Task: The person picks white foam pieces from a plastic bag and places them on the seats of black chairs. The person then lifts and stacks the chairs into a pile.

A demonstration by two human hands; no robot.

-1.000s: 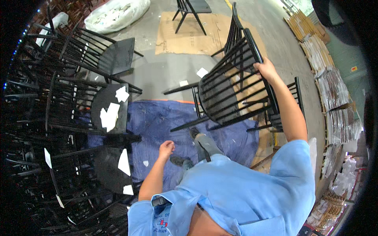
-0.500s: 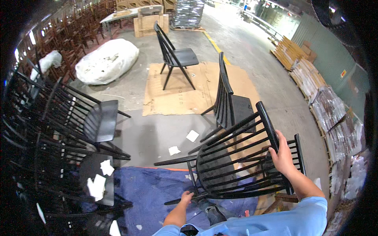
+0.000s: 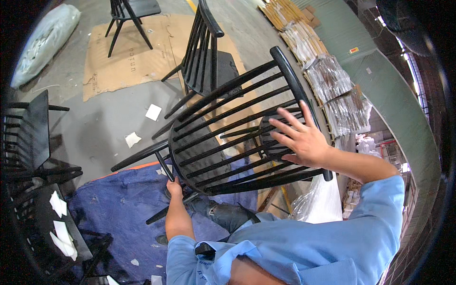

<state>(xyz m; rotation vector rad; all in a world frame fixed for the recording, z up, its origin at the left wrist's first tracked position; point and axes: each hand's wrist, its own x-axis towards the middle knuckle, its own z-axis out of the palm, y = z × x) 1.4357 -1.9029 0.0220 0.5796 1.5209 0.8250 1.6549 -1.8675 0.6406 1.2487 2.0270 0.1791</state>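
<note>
A black spindle-back chair [image 3: 199,147] lies tilted in front of me, its legs pointing left and its back toward the right. My left hand [image 3: 175,187] is closed around the chair's leg stretcher, near the lower leg. Over the back spindles, close to the top rail, my right hand [image 3: 304,142] has its fingers spread; whether its palm rests on the wood I cannot tell. Behind the tilted chair stands another black chair [image 3: 216,71]. Below are a blue cloth [image 3: 123,209] and my legs in dark trousers.
More black chairs stand at left, one [image 3: 35,133] beside another with white foam pieces [image 3: 61,235] on its seat. A cardboard sheet [image 3: 111,69] lies under a far chair [image 3: 137,7]. A plastic-wrapped bundle [image 3: 45,42] is far left; wrapped stacks [image 3: 327,78] line the right.
My view has turned right. My right hand has gone from gripping the chair's top rail to spread fingers over the spindles. My left hand still holds the chair near its lower leg.
</note>
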